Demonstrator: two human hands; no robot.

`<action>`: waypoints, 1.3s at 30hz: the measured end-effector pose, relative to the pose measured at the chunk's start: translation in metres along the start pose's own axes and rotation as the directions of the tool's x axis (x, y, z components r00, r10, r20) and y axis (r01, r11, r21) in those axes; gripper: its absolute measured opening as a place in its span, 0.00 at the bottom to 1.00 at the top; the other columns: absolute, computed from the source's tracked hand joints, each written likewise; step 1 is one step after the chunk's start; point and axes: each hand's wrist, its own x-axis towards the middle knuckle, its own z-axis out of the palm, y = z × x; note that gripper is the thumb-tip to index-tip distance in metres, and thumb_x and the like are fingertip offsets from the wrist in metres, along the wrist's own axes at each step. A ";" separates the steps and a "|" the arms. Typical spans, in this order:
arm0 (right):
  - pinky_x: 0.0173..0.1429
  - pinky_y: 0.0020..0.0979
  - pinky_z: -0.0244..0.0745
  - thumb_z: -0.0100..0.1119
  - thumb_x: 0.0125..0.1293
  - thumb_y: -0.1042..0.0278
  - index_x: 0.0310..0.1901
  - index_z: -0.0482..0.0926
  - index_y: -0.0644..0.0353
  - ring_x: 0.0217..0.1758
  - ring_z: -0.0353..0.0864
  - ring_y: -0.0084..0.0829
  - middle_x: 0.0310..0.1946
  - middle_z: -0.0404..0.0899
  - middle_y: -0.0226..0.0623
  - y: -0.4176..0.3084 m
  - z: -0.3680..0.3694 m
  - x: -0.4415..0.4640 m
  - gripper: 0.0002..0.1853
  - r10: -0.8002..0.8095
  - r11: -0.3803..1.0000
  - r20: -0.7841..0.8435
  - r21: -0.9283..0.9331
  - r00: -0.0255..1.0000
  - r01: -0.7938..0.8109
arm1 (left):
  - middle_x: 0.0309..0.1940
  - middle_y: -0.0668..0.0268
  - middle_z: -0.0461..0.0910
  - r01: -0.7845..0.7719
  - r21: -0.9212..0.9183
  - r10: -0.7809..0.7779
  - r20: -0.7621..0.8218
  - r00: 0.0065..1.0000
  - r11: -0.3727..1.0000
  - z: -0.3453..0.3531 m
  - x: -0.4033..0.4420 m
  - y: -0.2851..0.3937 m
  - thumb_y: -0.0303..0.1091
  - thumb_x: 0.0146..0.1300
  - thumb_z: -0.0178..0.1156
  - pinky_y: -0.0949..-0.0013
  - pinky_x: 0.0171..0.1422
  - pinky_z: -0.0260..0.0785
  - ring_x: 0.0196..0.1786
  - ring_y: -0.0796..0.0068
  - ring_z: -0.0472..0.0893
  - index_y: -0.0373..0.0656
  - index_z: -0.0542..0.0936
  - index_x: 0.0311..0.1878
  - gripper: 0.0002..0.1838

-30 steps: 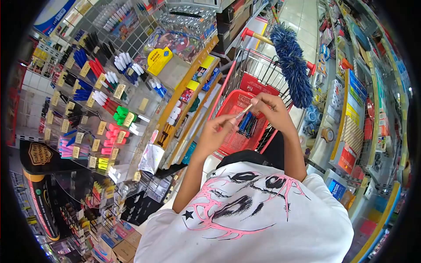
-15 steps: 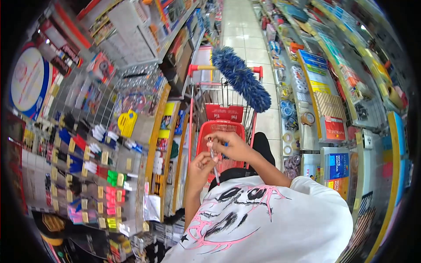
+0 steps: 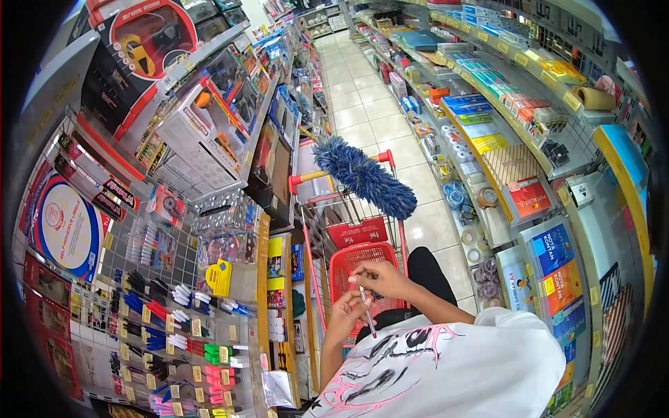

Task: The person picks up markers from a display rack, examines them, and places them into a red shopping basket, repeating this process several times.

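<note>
A slim pen (image 3: 370,323) with a clear-looking barrel and a dark reddish lower end slants in front of my shirt. My left hand (image 3: 343,318) is closed around its middle, fingers curled. At the pen's upper end, my right hand (image 3: 380,279) pinches with thumb and fingertips; the small part between them is partly hidden. Just beyond both hands is a red plastic basket (image 3: 341,268) in a shopping cart (image 3: 304,240). A fluffy blue duster (image 3: 366,177) lies across the cart's handle.
On the left, a rack holds several rows of pens and markers (image 3: 182,296) in clear pockets, with boxed toys (image 3: 209,122) above. To the right, shelves carry tape rolls (image 3: 456,195) and notebooks (image 3: 550,251). A tiled aisle (image 3: 362,104) runs ahead between them.
The view has tilted up and shifted, showing more of the aisle and upper shelves. Both hands keep their hold on the pen, with little change in their pose.
</note>
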 end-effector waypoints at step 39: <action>0.63 0.55 0.64 0.63 0.53 0.44 0.46 0.85 0.48 0.70 0.59 0.46 0.56 0.77 0.37 0.247 -0.017 -0.035 0.22 0.338 0.412 0.069 -0.908 0.939 -0.081 | 0.33 0.68 0.77 -0.601 0.092 0.275 -0.936 0.219 0.794 -0.059 -0.163 0.014 0.21 0.63 0.60 0.65 0.40 0.82 0.34 0.78 0.80 0.44 0.59 0.73 0.36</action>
